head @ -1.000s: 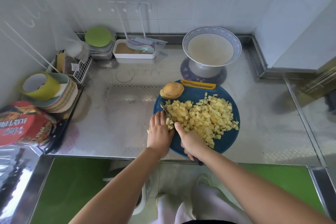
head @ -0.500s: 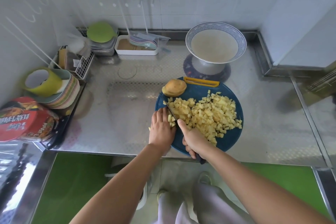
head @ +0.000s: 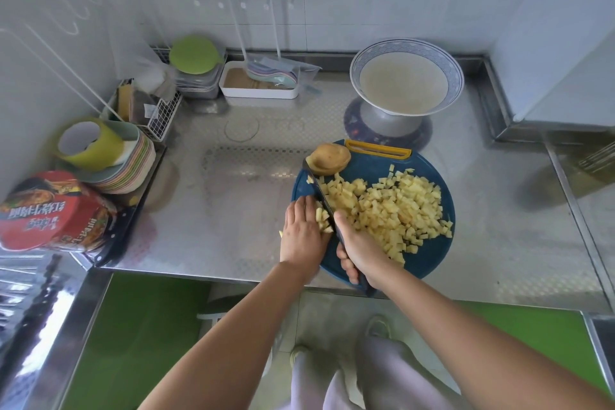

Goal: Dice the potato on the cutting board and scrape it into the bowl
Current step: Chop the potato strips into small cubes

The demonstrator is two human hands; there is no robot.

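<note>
Since half a second ago the dark-bladed kitchen knife (head: 319,191) has slid forward. Its tip now lies just beside the brown-skinned potato end piece (head: 329,158) at the far left of the round dark-blue plastic cutting board (head: 429,260); before, the tip stopped short of it among the cubes.

The right hand (head: 361,245) has its grip closed round the knife handle, forefinger laid along the back of the blade. The left hand (head: 301,233) keeps an open grip, fingers fairly straight and together, pressing against a small clump of cut potato (head: 322,220) just left of the blade at the board's near left edge.

Right of the blade, the heap of pale yellow diced potato (head: 396,206) covers most of the board.

The blue-rimmed white ceramic bowl (head: 455,76) stands on a grey base beyond the board, apart from it, on the stainless-steel table (head: 233,196). At the table's left edge a red instant-noodle tub (head: 50,210) lies on its side near a stack of pastel plates (head: 133,170).
</note>
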